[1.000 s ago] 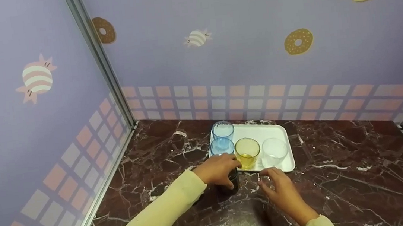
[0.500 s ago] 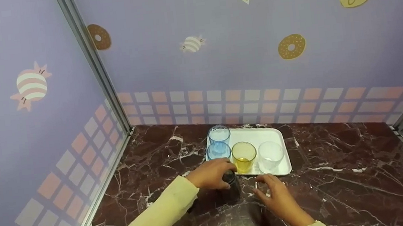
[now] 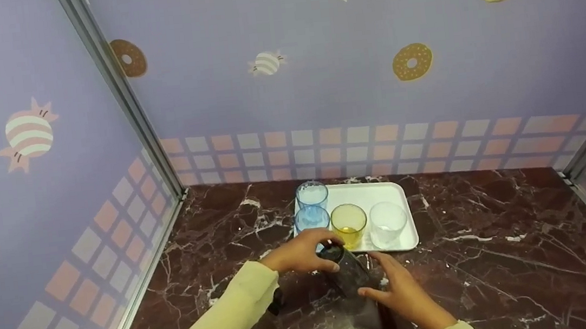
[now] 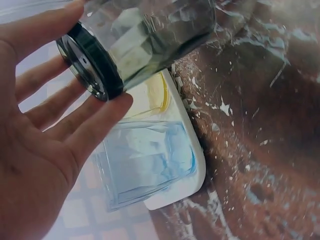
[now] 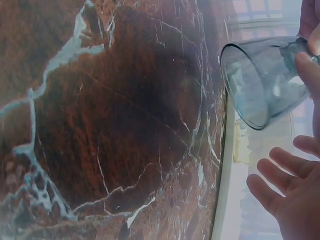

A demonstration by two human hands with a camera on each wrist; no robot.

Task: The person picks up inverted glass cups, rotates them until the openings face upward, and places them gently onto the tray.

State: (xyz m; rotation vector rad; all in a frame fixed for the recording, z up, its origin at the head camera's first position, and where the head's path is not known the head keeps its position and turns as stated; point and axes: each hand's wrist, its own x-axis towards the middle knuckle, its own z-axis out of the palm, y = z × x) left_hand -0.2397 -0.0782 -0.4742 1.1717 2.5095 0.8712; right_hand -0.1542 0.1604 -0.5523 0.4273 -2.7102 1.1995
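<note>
A smoky grey glass (image 3: 353,275), tilted with its dark thick base up and left, is held by my left hand (image 3: 302,253) around the base. In the left wrist view, the left thumb and fingers grip the rim of that base. The glass's mouth faces down and right, plainly seen in the right wrist view. My right hand (image 3: 404,291) is beside the glass with fingers spread; whether its thumb touches the glass cannot be told. Behind the hands, a white tray (image 3: 369,192) bears two blue glasses (image 3: 311,194), a yellow glass (image 3: 349,221) and a clear glass (image 3: 388,222).
The dark red marble tabletop (image 3: 487,253) spreads around the tray. A purple printed wall (image 3: 318,96) stands behind it, with another wall (image 3: 4,216) at the left. A small black object (image 3: 276,301) shows beneath the left sleeve.
The grey glass has tipped over further, its mouth swinging right toward my right hand. My right thumb has come nearer to it. The head view has shifted slightly.
</note>
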